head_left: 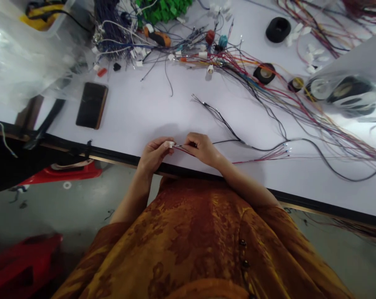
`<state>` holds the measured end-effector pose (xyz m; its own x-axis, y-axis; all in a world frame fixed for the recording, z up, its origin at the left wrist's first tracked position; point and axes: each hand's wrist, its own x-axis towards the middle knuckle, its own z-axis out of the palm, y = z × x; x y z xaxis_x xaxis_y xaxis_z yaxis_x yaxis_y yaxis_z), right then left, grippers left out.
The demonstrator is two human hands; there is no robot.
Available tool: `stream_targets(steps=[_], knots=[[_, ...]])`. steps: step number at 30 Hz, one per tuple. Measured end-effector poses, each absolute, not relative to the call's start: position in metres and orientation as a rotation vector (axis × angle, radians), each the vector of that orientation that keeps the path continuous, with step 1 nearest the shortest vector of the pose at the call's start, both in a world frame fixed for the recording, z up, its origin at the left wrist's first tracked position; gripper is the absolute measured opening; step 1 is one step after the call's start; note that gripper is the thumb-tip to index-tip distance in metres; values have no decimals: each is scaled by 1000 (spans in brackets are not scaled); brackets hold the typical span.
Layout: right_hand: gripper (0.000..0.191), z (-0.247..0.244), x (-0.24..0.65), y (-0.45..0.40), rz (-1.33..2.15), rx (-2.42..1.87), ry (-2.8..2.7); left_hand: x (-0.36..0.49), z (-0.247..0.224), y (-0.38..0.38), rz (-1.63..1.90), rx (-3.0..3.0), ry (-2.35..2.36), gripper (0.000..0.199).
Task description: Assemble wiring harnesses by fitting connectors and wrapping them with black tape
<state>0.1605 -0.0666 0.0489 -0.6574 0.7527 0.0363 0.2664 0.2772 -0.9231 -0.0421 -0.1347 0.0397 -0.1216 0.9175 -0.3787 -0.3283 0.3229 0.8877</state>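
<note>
Just above the table's front edge, my left hand [157,154] pinches a small white connector housing [170,144] between thumb and fingers. Close on its right, my right hand [203,148] is closed on a thin wire [179,146] whose end points at the housing. Whether the wire tip sits inside the housing is too small to tell. A dark wire [223,141] runs from my right hand to a black cable [262,149]. Red wires [253,160] with bare metal ends lie beside my right forearm.
A phone [92,105] lies at the left, near plastic bags [29,62]. Behind are green connectors [166,9], an orange-handled tool [158,37] and a long bundle of coloured wires [247,79]. Black tape rolls [278,30] stand at the back right. The table edge [300,198] runs before me.
</note>
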Motion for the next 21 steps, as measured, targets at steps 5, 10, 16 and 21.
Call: stream_targets(steps=[5, 10, 16, 21], knots=[[22, 53, 153, -79, 1273, -918, -2184, -39, 34, -139, 1181, 731, 1330, 37], [20, 49, 145, -89, 1304, -983, -2172, -40, 37, -144, 1084, 961, 1490, 34], [18, 41, 139, -92, 1270, -982, -2169, -42, 44, -149, 982, 1270, 1603, 32], [12, 46, 156, -97, 1180, -957, -2210, -41, 36, -149, 994, 1231, 1640, 37]])
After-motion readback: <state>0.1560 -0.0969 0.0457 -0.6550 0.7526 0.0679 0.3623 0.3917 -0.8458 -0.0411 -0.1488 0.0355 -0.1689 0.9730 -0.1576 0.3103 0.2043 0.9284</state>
